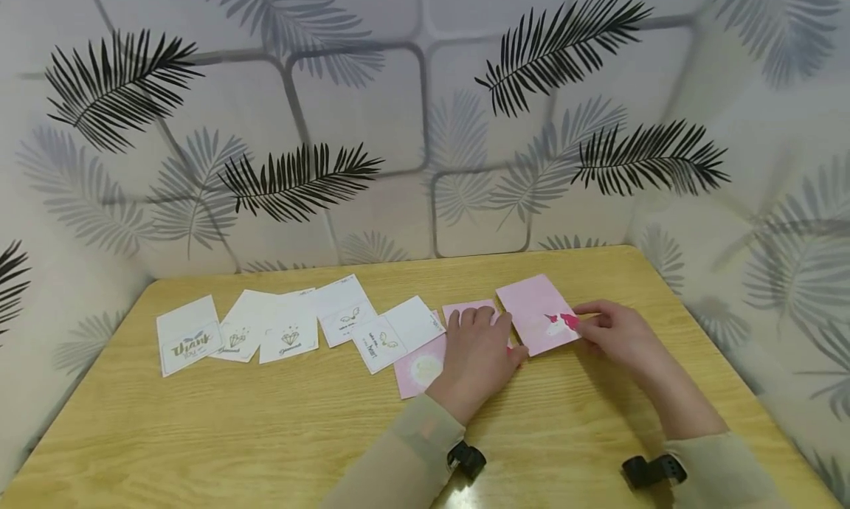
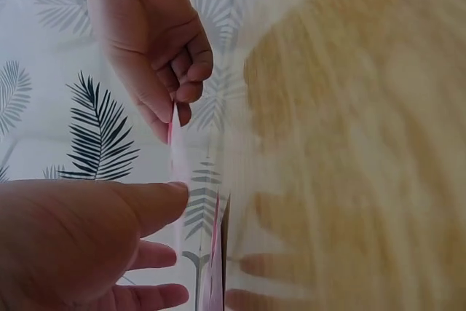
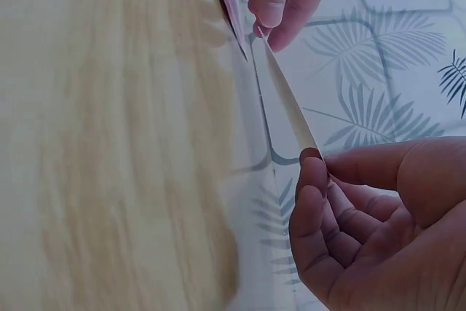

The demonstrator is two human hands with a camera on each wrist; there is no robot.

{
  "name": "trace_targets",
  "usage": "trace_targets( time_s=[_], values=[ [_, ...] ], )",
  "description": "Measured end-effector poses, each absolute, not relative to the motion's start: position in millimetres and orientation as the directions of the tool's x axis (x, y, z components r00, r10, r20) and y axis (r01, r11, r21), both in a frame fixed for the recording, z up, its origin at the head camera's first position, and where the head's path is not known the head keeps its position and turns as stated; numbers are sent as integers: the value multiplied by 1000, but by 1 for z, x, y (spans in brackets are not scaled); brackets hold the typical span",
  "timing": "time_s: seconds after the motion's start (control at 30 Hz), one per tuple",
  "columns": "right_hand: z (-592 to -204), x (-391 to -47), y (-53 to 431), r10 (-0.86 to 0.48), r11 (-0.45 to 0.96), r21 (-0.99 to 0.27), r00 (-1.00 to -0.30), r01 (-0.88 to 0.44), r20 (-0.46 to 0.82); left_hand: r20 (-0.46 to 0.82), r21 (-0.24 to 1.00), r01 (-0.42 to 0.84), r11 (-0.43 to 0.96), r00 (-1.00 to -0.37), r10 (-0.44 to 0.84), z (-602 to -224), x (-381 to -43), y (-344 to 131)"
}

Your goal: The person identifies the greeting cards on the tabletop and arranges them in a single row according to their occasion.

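Note:
My right hand [image 1: 614,336] pinches the right edge of a pink unicorn card [image 1: 536,310] between thumb and fingers. In the right wrist view the card [image 3: 287,96] shows edge-on, held off the table. My left hand [image 1: 474,358] reaches over another pink card [image 1: 458,308], hiding much of it. The left thumb and fingertips are at the unicorn card's left edge, the fingers nearly straight with a gap between thumb and fingers in the left wrist view. Beside the left wrist lies a pink card with a pale round design [image 1: 420,370].
Leftward along the wooden table [image 1: 232,435] lie several white cards with gold print, including a card with wings [image 1: 378,343], a card with a diamond [image 1: 290,336] and a "thank you" style card [image 1: 190,336]. Leaf-patterned cloth [image 1: 372,125] stands behind the table.

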State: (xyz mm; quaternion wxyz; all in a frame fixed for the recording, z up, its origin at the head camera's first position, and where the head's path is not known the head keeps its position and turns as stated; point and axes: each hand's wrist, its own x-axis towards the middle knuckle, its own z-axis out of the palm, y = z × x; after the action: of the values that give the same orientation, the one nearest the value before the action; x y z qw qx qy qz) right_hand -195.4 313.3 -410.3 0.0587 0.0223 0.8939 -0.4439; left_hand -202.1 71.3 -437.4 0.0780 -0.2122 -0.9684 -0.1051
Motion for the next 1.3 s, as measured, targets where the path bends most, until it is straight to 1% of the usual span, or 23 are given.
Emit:
trace_targets(
  time_s=[0.23,0.4,0.5,0.63,0.77,0.87,1.07,1.3],
  values=[
    [-409,-198,327,26,480,-865,-988,146,-153,250,236,452,860,-883,396,-434,-206,87],
    [-411,-200,339,59,420,-889,-984,179,-170,217,274,441,855,-894,391,-430,-212,103],
    [-414,-204,347,82,401,-893,-979,205,-188,198,308,425,851,-904,380,-429,-217,114],
    [-418,-209,354,110,394,-889,-972,234,-207,214,333,425,842,-904,371,-428,-223,128],
    [-419,-212,360,125,393,-889,-971,236,-203,233,329,432,839,-899,372,-426,-228,139],
    [-420,-215,365,129,407,-888,-976,213,-175,237,305,433,848,-897,373,-424,-231,146],
    [-424,-219,370,116,548,-824,-989,141,-92,211,256,427,867,-900,380,-427,-237,160],
    [-423,-222,374,128,615,-777,-989,134,-70,186,228,430,874,-900,394,-432,-240,169]
  ],
)
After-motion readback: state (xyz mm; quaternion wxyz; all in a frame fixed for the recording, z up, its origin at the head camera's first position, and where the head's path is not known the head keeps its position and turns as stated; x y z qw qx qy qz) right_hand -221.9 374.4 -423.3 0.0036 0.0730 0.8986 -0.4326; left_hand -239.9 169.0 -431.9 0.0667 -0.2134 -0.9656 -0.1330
